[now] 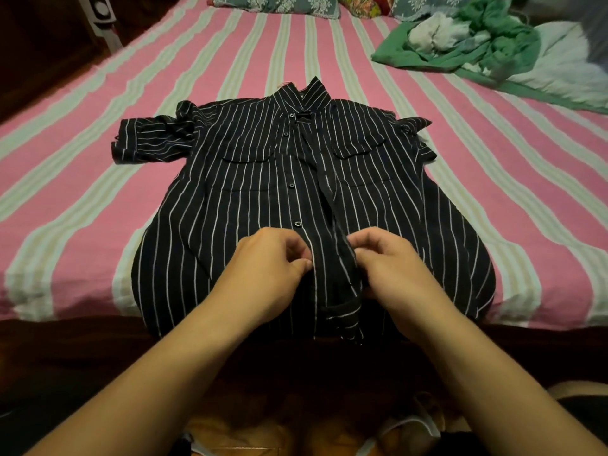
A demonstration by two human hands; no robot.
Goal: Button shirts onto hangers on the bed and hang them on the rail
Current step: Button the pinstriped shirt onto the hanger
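left hand (268,266), right hand (391,263), pinching striped shirt (230,205) placket, bed (82,179)

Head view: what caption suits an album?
Both hands, left and right, pinch a black striped shirt's placket on a pink-striped bed.

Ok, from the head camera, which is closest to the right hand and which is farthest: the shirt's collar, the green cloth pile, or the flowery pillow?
From the right hand:
1. Collar, straight ahead at the black striped shirt's top.
2. Green cloth pile, far right on the bed.
3. Flowery pillow, at the bed's head, slightly left.
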